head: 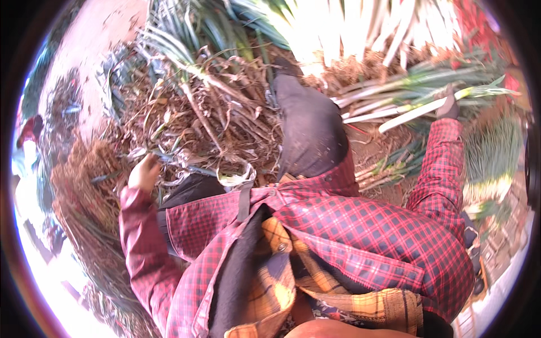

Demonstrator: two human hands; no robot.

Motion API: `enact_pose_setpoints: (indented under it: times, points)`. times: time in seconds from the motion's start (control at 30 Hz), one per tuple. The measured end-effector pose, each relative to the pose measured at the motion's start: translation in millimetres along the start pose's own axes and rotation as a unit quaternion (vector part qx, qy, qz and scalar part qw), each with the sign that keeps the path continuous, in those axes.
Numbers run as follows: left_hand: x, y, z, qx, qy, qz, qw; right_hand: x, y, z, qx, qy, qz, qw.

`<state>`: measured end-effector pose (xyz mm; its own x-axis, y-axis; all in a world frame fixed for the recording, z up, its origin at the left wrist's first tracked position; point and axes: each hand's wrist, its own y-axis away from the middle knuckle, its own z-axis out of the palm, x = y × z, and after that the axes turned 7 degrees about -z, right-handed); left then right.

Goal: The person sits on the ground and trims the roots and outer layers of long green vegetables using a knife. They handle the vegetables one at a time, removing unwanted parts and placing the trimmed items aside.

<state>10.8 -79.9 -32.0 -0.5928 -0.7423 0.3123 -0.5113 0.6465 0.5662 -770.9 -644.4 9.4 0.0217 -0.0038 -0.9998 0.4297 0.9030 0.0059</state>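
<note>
My right hand, at the right, is closed around the stalk of a peeled green onion, whose leaves point to the right. Below and around that hand lie more green onions with pale stalks and green tops. On the left, my left hand hangs over a heap of dry peelings and roots, its fingers partly curled; whether it touches or holds any scrap cannot be told. Unpeeled green onions with brown, rooty stalks rest on the heap between my hands.
Brightly lit white-stalked green onions stand bundled at the top, roots toward me. A large pile of rooty onions lies left of my left arm. Another bundle is at the right. My bent leg separates the heap from the peeled stalks.
</note>
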Motion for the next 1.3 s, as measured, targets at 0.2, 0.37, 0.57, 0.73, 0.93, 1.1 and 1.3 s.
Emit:
enact_pose_setpoints:
  times: [0.2,0.37,0.57,0.73,0.93,1.1,1.3]
  points:
    - [182.8,-120.4,95.0,-0.061,0.029,0.105,0.992,73.4,56.7,7.0,-0.03,0.189,0.04,0.981]
    - [208.7,-220.5,133.7,-0.009,0.023,-0.001,1.0,43.8,123.6,24.3,-0.149,0.179,-0.029,0.972]
    - [186.3,-218.1,135.1,0.29,0.321,-0.063,0.899,-3.7,171.4,111.1,-0.217,0.199,-0.069,0.953]
    - [168.3,-124.4,80.4,0.398,0.44,0.061,0.803,-11.8,232.4,246.6,-0.378,0.114,-0.072,0.916]
    - [164.5,-19.4,49.5,0.365,0.392,0.143,0.832,-35.0,361.6,387.3,-0.662,-0.035,0.073,0.745]
    - [184.1,36.5,28.4,0.269,0.409,0.166,0.856,-63.2,422.6,397.4,-0.619,-0.134,0.153,0.759]
    - [216.2,60.9,0.6,0.19,0.515,0.288,0.784,-79.4,475.5,329.8,-0.645,-0.216,0.102,0.726]
